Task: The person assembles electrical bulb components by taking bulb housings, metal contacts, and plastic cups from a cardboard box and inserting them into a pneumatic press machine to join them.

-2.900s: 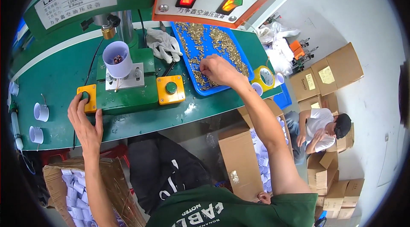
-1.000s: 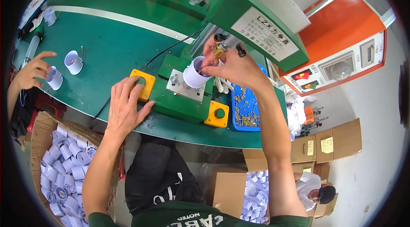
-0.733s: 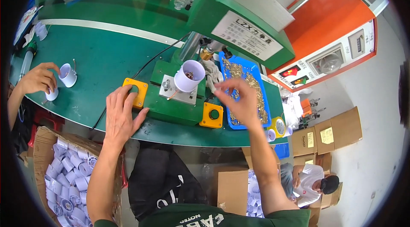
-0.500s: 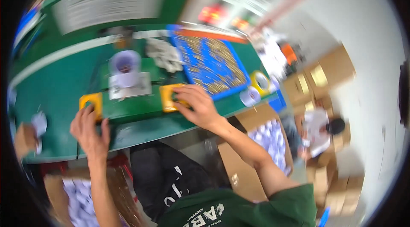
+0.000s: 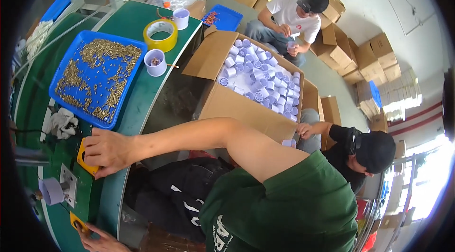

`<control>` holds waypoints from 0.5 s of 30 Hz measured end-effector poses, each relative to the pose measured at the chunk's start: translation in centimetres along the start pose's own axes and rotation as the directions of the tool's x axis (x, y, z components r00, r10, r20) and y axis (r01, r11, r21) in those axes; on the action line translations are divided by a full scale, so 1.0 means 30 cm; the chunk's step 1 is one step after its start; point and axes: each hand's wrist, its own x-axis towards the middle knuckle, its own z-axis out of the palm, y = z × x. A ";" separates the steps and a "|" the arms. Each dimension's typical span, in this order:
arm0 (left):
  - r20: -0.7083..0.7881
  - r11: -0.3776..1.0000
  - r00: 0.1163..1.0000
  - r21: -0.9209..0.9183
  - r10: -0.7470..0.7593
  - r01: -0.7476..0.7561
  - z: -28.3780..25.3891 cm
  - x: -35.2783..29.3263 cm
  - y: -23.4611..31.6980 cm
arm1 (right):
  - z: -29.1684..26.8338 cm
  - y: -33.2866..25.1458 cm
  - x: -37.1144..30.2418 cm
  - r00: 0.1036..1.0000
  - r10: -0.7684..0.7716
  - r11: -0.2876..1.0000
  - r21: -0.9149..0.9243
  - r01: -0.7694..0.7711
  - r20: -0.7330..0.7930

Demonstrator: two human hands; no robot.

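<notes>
My right hand (image 5: 110, 152) lies over a yellow button box (image 5: 84, 161), its fingers curled on the housing and hiding much of it. At the lower left, my left hand (image 5: 100, 241) touches a second yellow button box (image 5: 76, 221) with fingers stretched and spread. Both boxes sit at the ends of a green machine base (image 5: 90, 200). Between them, a pale lilac plastic cup (image 5: 52, 191) stands at a light metal plate (image 5: 69, 185); its inside is hard to make out.
A blue tray (image 5: 102, 121) of small brass-coloured parts lies on the green table (image 5: 137, 19). Nearby are yellow tape (image 5: 168, 45), a cup with a wire (image 5: 155, 63) and a white cloth (image 5: 61, 124). A carton (image 5: 227, 109) holds several cups. Two people (image 5: 303, 19) sit beyond it.
The view has swung to the right, bringing the carton and two people into fuller sight. Both hands remain at the yellow button boxes, and the cup remains at the machine.
</notes>
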 end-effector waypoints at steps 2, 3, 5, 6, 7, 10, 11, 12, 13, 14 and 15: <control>0.040 1.000 0.999 -0.003 -0.020 0.020 0.002 -0.021 -0.028 | 0.008 -0.002 -0.001 1.000 0.012 0.999 0.039 -0.011 -0.015; 0.087 0.998 0.994 0.002 -0.059 0.059 0.007 -0.019 -0.039 | 0.018 0.000 -0.001 0.999 0.010 0.999 0.031 -0.009 -0.030; 0.059 0.994 0.998 -0.104 -0.022 0.028 -0.052 0.024 0.065 | 0.032 0.012 -0.008 0.996 0.064 0.987 0.150 -0.053 -0.067; -0.001 0.992 1.000 -0.121 0.026 -0.026 -0.064 0.039 0.076 | 0.036 0.013 0.005 0.987 0.093 0.976 0.209 -0.064 -0.132; -0.061 0.987 0.996 -0.137 0.072 -0.080 -0.068 0.051 0.083 | 0.028 0.026 0.013 0.986 0.093 0.976 0.206 -0.063 -0.142; -0.115 0.977 0.981 -0.123 0.159 -0.173 -0.070 0.074 0.093 | -0.005 0.113 0.046 0.968 0.158 0.986 -0.028 -0.167 -0.196; -0.116 0.977 0.980 -0.122 0.162 -0.176 -0.073 0.078 0.097 | -0.019 0.150 0.053 0.965 0.183 0.974 -0.101 -0.204 -0.185; -0.101 0.971 0.982 -0.166 0.160 -0.175 -0.080 0.081 0.101 | -0.036 0.182 0.058 0.962 0.209 0.955 -0.173 -0.239 -0.176; -0.085 0.963 0.984 -0.208 0.156 -0.170 -0.082 0.086 0.102 | -0.062 0.194 0.066 0.954 0.263 0.933 -0.214 -0.290 -0.145; -0.086 0.964 0.984 -0.206 0.156 -0.171 -0.079 0.091 0.100 | -0.058 0.203 0.063 0.954 0.263 0.933 -0.212 -0.290 -0.146; -0.108 0.966 0.986 -0.212 0.130 -0.150 -0.074 0.095 0.097 | -0.051 0.212 0.054 0.931 0.332 0.908 -0.216 -0.360 -0.154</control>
